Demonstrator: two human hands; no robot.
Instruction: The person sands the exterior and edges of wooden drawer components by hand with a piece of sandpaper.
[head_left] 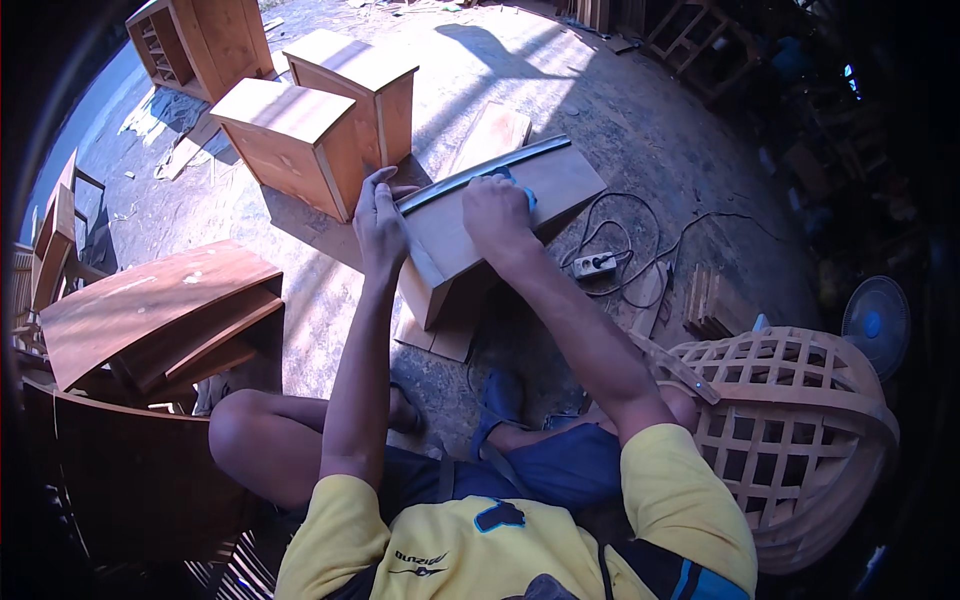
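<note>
Box [565, 180] of pale wood lay directly in front of the person, between and just below the two hands. A dark narrow strip [545, 147] lay along its far edge. The hands were apart. The left hand [382, 228] stood at the strip's left end; its grip could not be determined. The right hand [497, 215] was clamped on a blue item [528, 198] over the top.

Fan [874, 325] beside latticed wooden frame [800, 408]
</note>
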